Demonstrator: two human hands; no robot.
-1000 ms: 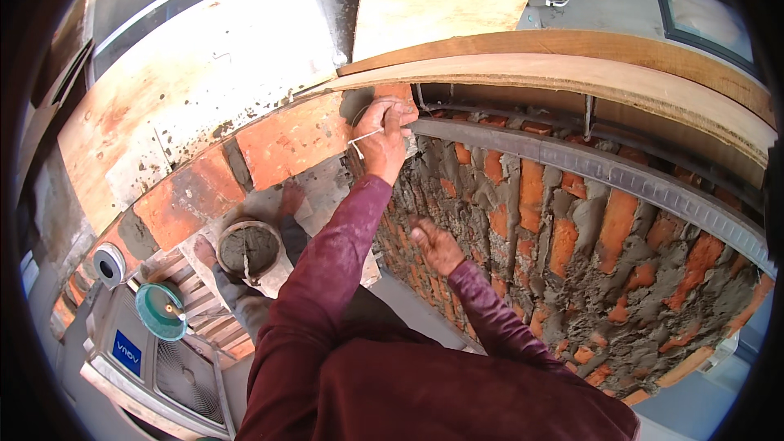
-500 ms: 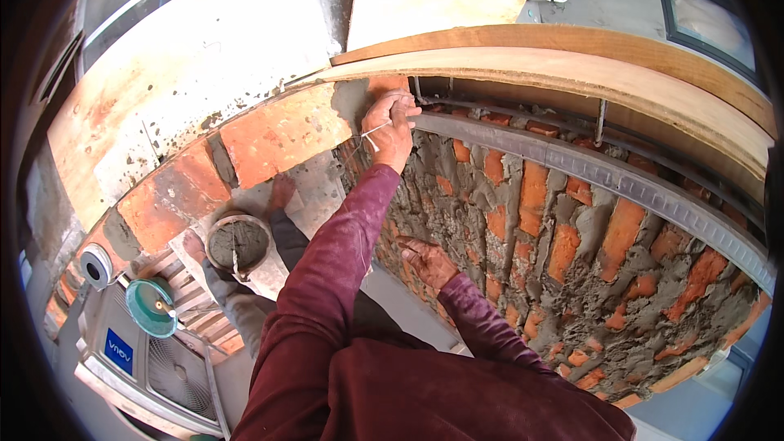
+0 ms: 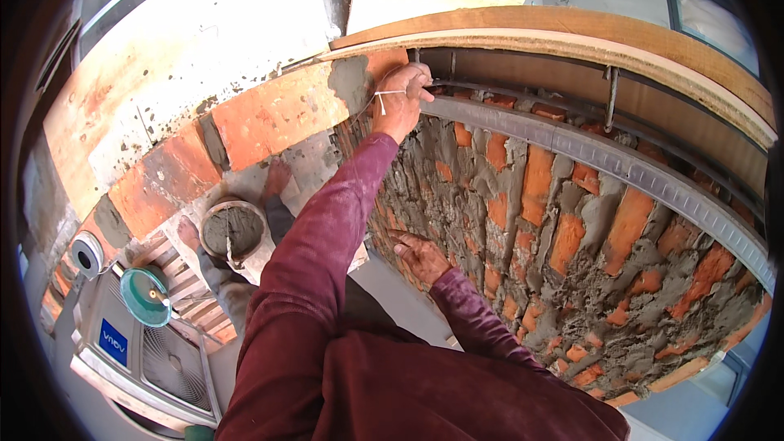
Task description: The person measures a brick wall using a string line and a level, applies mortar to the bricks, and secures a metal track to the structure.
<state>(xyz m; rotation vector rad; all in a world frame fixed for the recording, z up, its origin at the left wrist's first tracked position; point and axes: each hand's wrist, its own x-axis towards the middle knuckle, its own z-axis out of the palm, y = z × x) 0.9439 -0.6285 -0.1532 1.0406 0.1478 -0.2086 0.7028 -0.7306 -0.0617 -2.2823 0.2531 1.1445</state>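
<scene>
My left hand is at the top of the brick wall, its fingers curled at the near end of the metal edge strip. What lies inside the fingers is hidden. A white tie or string loops round this hand. Beside it, an orange brick and a patch of grey mortar form the wall top. Lower down, my right hand hangs close to the rough wall face, fingers loosely stretched and holding nothing visible. I cannot tell whether it touches the wall.
Steel bars stand behind the strip, before a plywood board. A bucket of mortar sits on a plank between bare feet. At lower left are a green basin and an outdoor fan unit.
My left hand's fingers are curled in more at the strip's end. The whole view has shifted slightly; my right hand remains low beside the wall.
</scene>
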